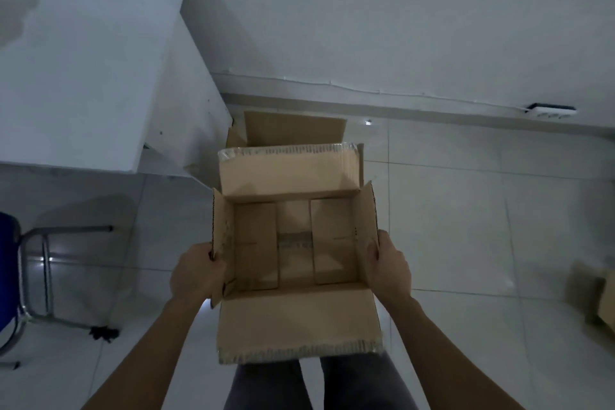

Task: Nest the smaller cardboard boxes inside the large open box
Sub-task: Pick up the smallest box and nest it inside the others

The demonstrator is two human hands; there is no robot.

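I hold an open brown cardboard box [294,319] in front of me above the tiled floor, all its flaps spread and its inside empty. My left hand [196,273] grips its left side flap. My right hand [387,268] grips its right side flap. Beyond it, on the floor by the wall, stands another open cardboard box [293,128], mostly hidden behind the far flap of the one I hold. At the right edge of the view sits a further cardboard box [595,299], blurred and cut off.
A white table [83,70] fills the upper left, its end panel close to the far box. A blue chair with a metal frame [36,276] stands at the left. A socket strip [550,110] lies by the wall. My legs [316,383] show below the box.
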